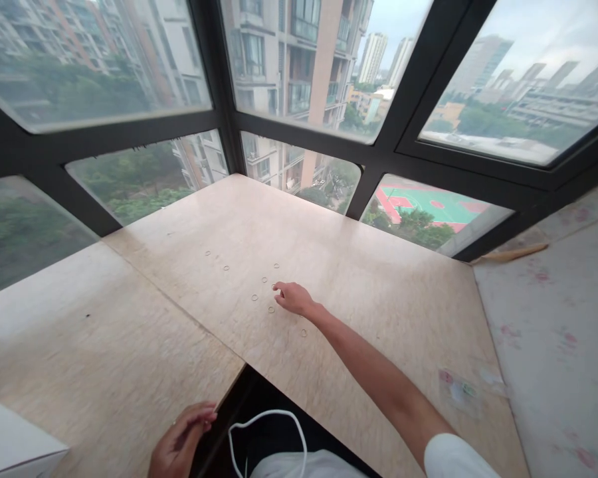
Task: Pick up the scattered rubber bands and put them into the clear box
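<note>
Right at the index fingertip of the right hand there's a thin ring, partly covered, flat on the pale tabletop. Looks round, so no real long axis to line up with. Similar rings lie scattered around it, a couple well off to the left, one just beside the forearm. Right hand's clearly the nearer one, reaching in from the lower right, thumb and index curled; honestly can't tell if they're pinching anything. Left hand is well apart, down by the tabletop's edge, fingers loosely bent, can't tell if it's gripping that edge.
</note>
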